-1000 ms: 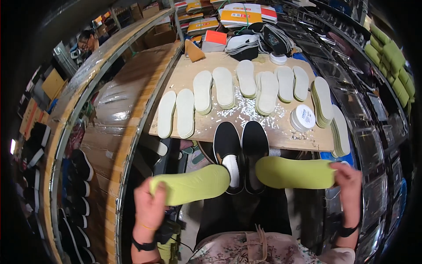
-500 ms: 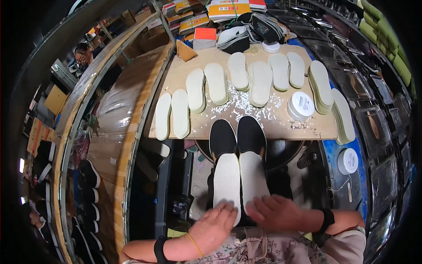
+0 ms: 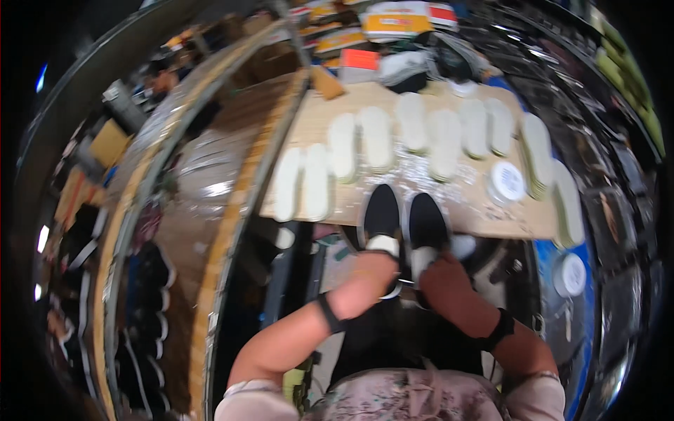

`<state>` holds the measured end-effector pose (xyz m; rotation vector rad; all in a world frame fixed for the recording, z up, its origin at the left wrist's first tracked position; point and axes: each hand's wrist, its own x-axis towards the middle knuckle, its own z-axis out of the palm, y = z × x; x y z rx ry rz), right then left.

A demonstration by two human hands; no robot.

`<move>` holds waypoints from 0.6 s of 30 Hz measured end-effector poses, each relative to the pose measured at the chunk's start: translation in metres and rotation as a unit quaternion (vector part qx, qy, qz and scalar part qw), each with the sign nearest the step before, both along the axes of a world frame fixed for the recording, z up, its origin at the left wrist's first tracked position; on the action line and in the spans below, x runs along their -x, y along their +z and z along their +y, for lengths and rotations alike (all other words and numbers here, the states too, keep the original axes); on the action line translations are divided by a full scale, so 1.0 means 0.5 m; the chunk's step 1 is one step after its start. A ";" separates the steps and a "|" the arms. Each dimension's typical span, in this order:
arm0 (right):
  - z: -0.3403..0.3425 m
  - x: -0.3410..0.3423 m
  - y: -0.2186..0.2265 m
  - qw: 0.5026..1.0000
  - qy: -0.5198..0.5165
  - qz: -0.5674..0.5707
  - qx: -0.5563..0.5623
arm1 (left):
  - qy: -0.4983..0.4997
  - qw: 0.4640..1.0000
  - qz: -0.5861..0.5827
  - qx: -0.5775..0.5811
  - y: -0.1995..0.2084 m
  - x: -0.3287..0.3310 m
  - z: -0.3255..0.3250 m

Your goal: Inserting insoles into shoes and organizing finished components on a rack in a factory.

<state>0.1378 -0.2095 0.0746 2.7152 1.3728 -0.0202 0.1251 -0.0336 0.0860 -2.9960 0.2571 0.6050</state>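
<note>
Two black slip-on shoes with white sole edges point away from me, side by side with a narrow gap. Over the heel part of the left shoe [image 3: 382,212] lies my left hand [image 3: 372,275], closed around it. My right hand [image 3: 447,282] grips the rear of the right shoe [image 3: 427,223] likewise. A pale insole [image 3: 383,244] shows inside the left shoe, just beyond my hand. Another pale insole [image 3: 422,259] is partly visible in the right shoe. Motion blurs the picture, and my fingertips are mostly hidden.
Stacks of pale insoles [image 3: 376,138] stand on a wooden board [image 3: 281,208] strewn with white bits. A round white tub [image 3: 505,183] sits there; another tub [image 3: 569,275] is on the blue surface at right. A wood-edged shelf [image 3: 242,165] borders the left.
Both hands have moved forward along the shoes, and the shoes have come apart slightly. Much less of each insole shows now. The whole view has shifted and blurred.
</note>
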 end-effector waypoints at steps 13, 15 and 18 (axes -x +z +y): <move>0.023 -0.055 -0.123 0.995 0.054 0.056 -0.066 | -0.052 0.942 0.332 0.006 0.008 -0.120 0.001; 0.036 -0.047 -0.109 0.995 0.033 0.065 -0.065 | 0.090 0.887 0.425 0.159 -0.031 -0.124 0.053; 0.034 -0.062 -0.085 0.995 0.054 0.085 -0.011 | 0.217 0.794 0.361 0.439 -0.028 -0.125 0.058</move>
